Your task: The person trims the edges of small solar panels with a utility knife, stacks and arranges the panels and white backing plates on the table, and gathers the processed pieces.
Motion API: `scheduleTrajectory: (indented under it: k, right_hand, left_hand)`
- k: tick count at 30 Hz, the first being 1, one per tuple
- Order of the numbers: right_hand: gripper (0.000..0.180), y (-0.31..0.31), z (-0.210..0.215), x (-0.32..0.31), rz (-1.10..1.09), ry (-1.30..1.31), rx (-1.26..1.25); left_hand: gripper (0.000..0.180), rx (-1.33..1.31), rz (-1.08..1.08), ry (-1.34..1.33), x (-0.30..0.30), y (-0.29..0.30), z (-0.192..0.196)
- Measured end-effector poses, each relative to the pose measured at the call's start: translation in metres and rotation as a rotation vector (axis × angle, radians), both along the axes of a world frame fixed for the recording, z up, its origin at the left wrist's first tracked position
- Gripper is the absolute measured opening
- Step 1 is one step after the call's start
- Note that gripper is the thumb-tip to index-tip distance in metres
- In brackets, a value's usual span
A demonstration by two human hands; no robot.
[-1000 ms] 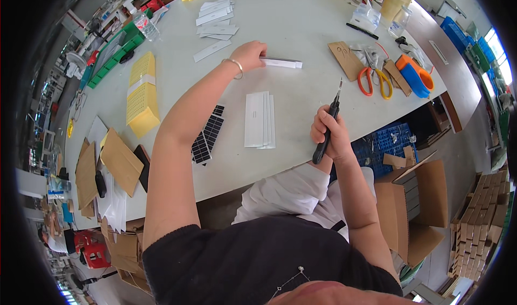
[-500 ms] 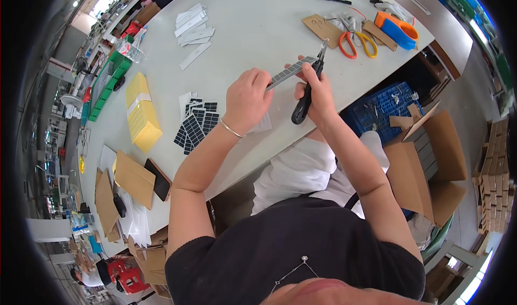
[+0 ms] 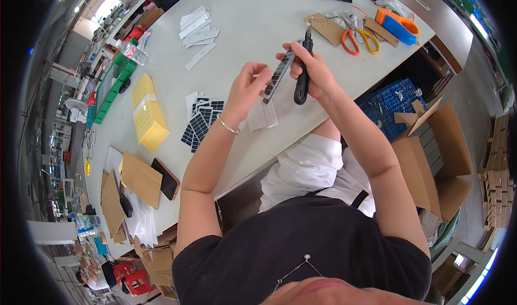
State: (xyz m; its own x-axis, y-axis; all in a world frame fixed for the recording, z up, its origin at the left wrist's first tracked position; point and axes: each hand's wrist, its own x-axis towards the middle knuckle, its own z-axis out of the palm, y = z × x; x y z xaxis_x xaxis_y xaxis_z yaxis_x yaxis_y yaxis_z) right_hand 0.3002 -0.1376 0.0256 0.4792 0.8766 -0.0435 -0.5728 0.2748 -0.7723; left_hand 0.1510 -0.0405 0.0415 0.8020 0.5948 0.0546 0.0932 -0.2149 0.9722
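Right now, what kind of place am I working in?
Probably a small assembly or packing workshop: a long grey worktable strewn with white strips and scissors, cardboard boxes on the floor, and green parts bins along the far side.

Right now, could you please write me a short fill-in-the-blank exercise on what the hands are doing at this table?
1. The right hand grips a black ____ by its handle.
2. Both hands hold a narrow dark strip ____ the table.
3. The scissors have orange and ____ handles.
4. The left hand wears a ____ at its wrist.

Missing words: knife; above; yellow; bracelet
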Motion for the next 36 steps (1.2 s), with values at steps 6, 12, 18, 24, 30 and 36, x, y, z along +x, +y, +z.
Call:
scheduleTrajectory:
  k: [6,12,18,24,30,36]
  right_hand:
    - [0.056,0.054,0.001,-0.001,0.123,-0.176,-0.151]
    - [0.059,0.101,-0.018,0.005,0.152,-0.285,-0.189]
    - [0.051,0.107,-0.029,0.015,0.291,-0.189,0.002]
    - [0.047,0.106,-0.029,0.018,0.32,-0.145,0.055]
    - [0.051,0.103,-0.03,0.021,0.336,-0.205,0.05]
    - [0.051,0.101,-0.03,0.022,0.333,-0.213,0.07]
  left_hand:
    - [0.035,-0.611,-0.125,-0.035,-0.01,0.036,-0.021]
    - [0.028,-0.753,-0.088,-0.171,-0.007,0.052,-0.032]
    - [0.022,-0.774,0.066,-0.177,0.0,0.063,-0.044]
    - [0.021,-0.784,0.022,-0.234,0.002,0.064,-0.047]
    - [0.02,-0.763,0.044,-0.231,0.003,0.059,-0.043]
    - [0.017,-0.764,0.073,-0.24,0.002,0.054,-0.038]
